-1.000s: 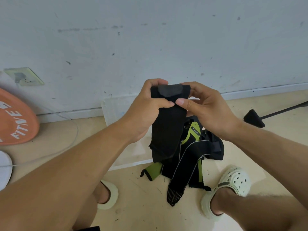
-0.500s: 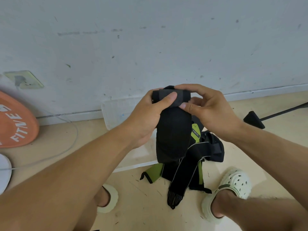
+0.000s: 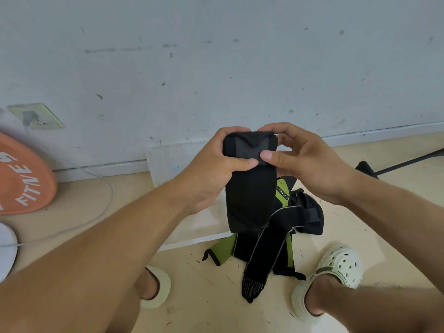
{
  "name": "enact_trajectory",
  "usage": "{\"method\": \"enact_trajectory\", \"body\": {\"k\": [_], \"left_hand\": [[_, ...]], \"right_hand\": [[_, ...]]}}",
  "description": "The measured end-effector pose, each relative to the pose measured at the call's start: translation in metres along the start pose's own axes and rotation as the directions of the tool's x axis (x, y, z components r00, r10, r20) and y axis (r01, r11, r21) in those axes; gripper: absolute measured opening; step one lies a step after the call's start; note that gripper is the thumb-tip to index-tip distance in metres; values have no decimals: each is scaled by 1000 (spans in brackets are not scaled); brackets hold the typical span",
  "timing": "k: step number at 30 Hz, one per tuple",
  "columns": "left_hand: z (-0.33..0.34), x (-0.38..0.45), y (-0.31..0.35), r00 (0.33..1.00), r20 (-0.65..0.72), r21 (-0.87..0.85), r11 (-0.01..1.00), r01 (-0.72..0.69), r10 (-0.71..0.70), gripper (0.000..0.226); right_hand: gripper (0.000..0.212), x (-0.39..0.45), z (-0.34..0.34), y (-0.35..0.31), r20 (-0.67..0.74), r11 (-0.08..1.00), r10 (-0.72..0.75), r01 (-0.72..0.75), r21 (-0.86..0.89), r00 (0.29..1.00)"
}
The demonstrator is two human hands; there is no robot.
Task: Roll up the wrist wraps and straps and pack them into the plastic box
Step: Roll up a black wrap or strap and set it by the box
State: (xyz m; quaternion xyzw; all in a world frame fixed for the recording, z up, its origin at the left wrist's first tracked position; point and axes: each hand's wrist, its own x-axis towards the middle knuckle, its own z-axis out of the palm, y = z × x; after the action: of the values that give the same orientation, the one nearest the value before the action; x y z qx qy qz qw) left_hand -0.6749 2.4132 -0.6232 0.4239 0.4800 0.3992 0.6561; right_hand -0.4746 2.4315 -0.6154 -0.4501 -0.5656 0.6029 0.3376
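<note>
Head view, change since the earlier frames: the roll at the top of the black wrist wrap (image 3: 249,188) has been thickened by further turns, and the hanging tail has been shortened.

Item 1, black wrist wrap: held in the air in front of the person, above the pile. The rolled end is kept uppermost so that the loose tail hangs straight and feeds in without twisting, as judged.

Item 2, left hand (image 3: 216,169): curled round the left end of the roll, thumb pressed on its front, so the turns are kept tight.

Item 3, right hand (image 3: 305,162): the right end is pinched, thumb beside the left thumb.

Item 4, pile of straps (image 3: 271,246), black and green: left on the floor between the feet, not yet rolled.

Item 5, plastic box (image 3: 165,159): clear, set against the wall behind the hands, within easy reach for packing.

Item 6, orange disc (image 3: 21,179): at the far left, by the wall.
</note>
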Motion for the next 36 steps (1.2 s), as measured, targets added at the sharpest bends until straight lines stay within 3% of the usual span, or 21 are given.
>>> {"method": "enact_trajectory", "body": {"k": [5,11,14,18,24,29,33,36], "left_hand": [[2,2,-2,992,36,-78,990,120,-118,63],[7,-4,-1,960,229,-127,973,191,-159,53],[7,-4,2,966,200,-196,959,204,-165,54],[5,-3,-1,978,125,-245,951,191,-165,46],[-2,-2,2,989,60,-280,949,143,-132,44],[0,-3,4,994,16,-220,970,106,-105,42],[1,-3,6,995,-15,-144,985,99,-102,50],[3,-5,6,994,-16,-102,989,106,-108,59]], "right_hand": [[37,-2,3,4,-60,992,-96,91,-88,994],[39,-1,1,1,-182,965,-226,194,-179,957],[39,-4,3,2,-191,960,-239,202,-193,952],[39,-3,5,2,-183,978,-180,155,-142,967],[31,-2,-5,-3,-9,1000,2,-2,25,1000],[57,-1,-3,-1,-47,999,43,-43,1,998],[60,-4,-1,0,100,983,170,-176,54,980],[56,-7,0,0,74,984,174,-177,36,982]]}}
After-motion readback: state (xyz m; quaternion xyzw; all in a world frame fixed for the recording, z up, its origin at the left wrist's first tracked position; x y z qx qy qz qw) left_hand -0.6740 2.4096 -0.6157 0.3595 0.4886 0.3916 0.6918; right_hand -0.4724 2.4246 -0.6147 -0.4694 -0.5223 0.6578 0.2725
